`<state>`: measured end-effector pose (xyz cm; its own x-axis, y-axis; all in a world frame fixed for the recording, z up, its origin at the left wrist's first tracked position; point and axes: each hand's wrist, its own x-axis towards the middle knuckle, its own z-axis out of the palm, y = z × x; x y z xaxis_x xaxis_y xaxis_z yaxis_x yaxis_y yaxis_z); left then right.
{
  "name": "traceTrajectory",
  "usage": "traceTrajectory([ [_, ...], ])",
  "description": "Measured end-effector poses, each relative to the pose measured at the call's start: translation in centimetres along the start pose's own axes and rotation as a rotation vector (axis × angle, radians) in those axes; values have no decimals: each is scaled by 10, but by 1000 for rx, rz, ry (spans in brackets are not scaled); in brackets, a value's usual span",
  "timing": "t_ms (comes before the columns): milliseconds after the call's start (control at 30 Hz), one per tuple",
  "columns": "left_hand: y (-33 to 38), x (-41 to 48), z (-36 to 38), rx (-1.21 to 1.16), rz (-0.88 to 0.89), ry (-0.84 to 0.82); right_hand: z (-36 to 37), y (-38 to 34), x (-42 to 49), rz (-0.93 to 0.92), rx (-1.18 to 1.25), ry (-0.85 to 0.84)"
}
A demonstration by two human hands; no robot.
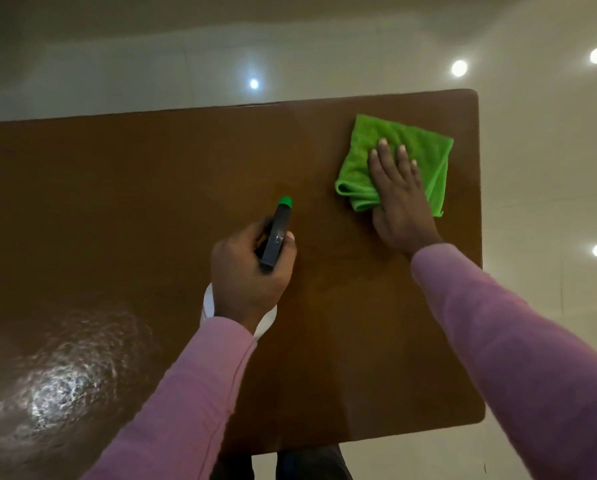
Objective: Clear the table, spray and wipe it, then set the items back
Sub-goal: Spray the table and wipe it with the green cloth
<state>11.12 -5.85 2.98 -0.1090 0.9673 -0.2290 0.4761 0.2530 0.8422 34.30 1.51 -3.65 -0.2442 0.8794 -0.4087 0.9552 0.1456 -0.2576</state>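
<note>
Brown table [117,202] fills the view. Only the cloth and bottle are on or over it, so clearing looks done. The wet sheen at the near-left [65,375] suggests spray is down there.

Step in hand is likely the wipe, at the far-right corner.
- Green cloth [359,161]: folded, flat on the table near that corner.
- Right hand [401,206]: flat on the cloth, fingers straight, pressing.
- Left hand [245,271]: wrapped round the spray bottle [278,233] at mid-table. Can't tell if the bottle's base touches the top.
- Green nozzle [285,201]: points away from the person.

The next move probably needs the cloth swept left across the unwiped span under steady palm pressure, with a respray where it's dry. Items to set back aren't in view.
</note>
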Motion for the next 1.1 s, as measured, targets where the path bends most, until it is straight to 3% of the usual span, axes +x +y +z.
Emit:
traceTrajectory([
  [167, -2, 2, -6, -55, -28, 69, -24, -21, 81, 12, -16, 61],
  [333, 0, 2, -8, -53, 4, 77, 19, -54, -17, -284, -63, -79],
  [433, 1, 3, -9, -43, 9, 59, 28, -58, -45, -319, -79, -124],
  [700, 2, -2, -6, -63, -28, 88, -20, -81, 106, -214, -130, -16],
  [933, -4, 3, -8, -74, -104, 141, 17, -56, -24, -348, -32, -74],
  [1100, -9, 2, -13, -128, -178, 153, -20, 24, 8, -95, -66, -43],
])
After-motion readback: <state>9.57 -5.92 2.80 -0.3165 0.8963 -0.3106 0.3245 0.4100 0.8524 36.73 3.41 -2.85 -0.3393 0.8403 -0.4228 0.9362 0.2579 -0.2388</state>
